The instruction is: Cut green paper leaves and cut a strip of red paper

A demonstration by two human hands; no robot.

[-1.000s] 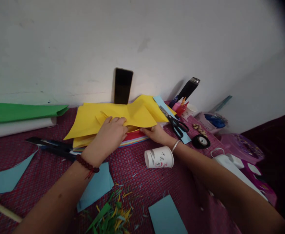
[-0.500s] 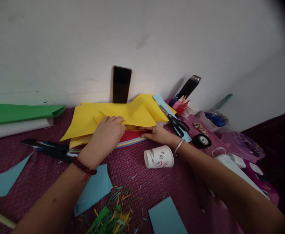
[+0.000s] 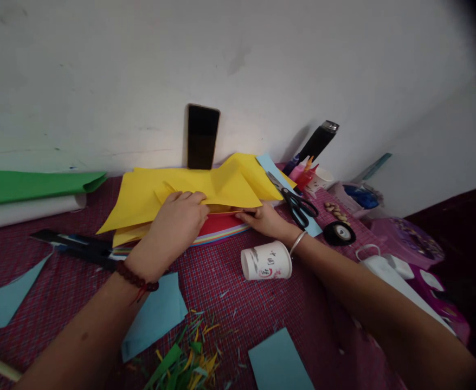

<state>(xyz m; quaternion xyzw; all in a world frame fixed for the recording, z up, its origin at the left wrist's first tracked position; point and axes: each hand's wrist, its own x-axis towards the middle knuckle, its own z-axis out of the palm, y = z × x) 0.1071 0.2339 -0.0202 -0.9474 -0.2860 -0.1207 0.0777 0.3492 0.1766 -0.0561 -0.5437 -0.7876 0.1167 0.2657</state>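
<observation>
My left hand (image 3: 181, 222) is closed on the front edge of the yellow paper (image 3: 140, 195), its fingers curled over the sheets. To the right, my right hand (image 3: 264, 219) reaches under the yellow paper's raised edge, thumb in front and fingertips hidden beneath it. Below the yellow sheets lies a stack of coloured paper (image 3: 222, 223), red on top with striped edges showing. A white paper cup (image 3: 266, 261) with printed characters lies on its side just in front of my right wrist. Black-handled scissors (image 3: 297, 206) rest on a light blue strip right of the stack.
A phone (image 3: 203, 137) leans on the wall behind. Light blue paper pieces (image 3: 281, 360) and a heap of green and yellow shreds (image 3: 189, 357) lie in front. Black tape (image 3: 339, 233), glue bottles (image 3: 307, 174) and a black flask (image 3: 319, 142) stand right; rolled green paper (image 3: 38, 187) lies left.
My right hand has slid slightly right and up, its fingers a little further under the yellow paper. My left hand keeps its place on the sheets. The view has shifted slightly.
</observation>
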